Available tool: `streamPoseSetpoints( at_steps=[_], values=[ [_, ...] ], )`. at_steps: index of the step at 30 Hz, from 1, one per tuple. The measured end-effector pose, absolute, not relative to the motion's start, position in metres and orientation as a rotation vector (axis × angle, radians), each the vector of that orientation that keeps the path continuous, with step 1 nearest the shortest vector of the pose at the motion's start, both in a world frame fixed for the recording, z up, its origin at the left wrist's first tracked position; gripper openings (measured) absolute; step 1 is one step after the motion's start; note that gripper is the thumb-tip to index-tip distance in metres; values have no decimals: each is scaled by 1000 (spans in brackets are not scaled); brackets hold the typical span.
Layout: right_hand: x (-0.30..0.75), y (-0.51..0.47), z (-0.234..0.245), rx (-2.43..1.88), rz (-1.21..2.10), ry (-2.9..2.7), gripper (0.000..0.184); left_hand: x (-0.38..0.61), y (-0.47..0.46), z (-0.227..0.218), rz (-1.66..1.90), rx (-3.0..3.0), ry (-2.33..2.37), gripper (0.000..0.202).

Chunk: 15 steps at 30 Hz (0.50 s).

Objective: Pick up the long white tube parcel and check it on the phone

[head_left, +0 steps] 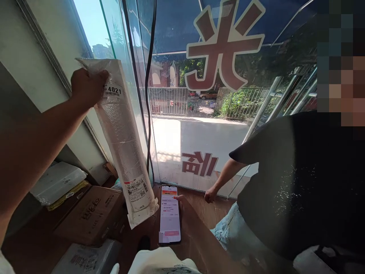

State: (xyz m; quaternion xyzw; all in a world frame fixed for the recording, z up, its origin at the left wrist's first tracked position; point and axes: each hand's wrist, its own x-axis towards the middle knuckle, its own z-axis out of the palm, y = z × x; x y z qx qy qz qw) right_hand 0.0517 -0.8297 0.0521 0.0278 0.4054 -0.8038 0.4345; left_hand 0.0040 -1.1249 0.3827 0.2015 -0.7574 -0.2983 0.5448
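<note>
My left hand (88, 85) is raised at the left and grips the top end of a long, tube-shaped parcel (124, 140) in clear bubble wrap. The parcel hangs down at a slight tilt. Near its top is a label (112, 90) reading 4021, and a larger printed label (136, 192) is near its lower end. Low in the middle, my right hand (184, 211) holds a smartphone (170, 224) upright, its thumb lying over the lit screen. Most of that hand's fingers are hidden behind the phone.
A cardboard box (91, 213), a white bag parcel (61, 182) and a grey parcel (88, 258) lie on the floor at left. Black cables (149, 83) hang before the glass (205, 140). At right stands another person in a black shirt (273, 182), with a closed hand (211, 195).
</note>
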Motion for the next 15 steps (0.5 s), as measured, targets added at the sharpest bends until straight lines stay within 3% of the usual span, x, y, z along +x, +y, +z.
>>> streamPoseSetpoints(
  at_steps=[7, 15],
  values=[
    [54, -826, 41, -108, -2118, 1067, 51, 7, -1119, 385, -663, 552, -1837, 39],
    [54, -828, 35, -157, -2117, 1028, 49, 1, -1128, 382, -635, 452, -1833, 34]
  ],
)
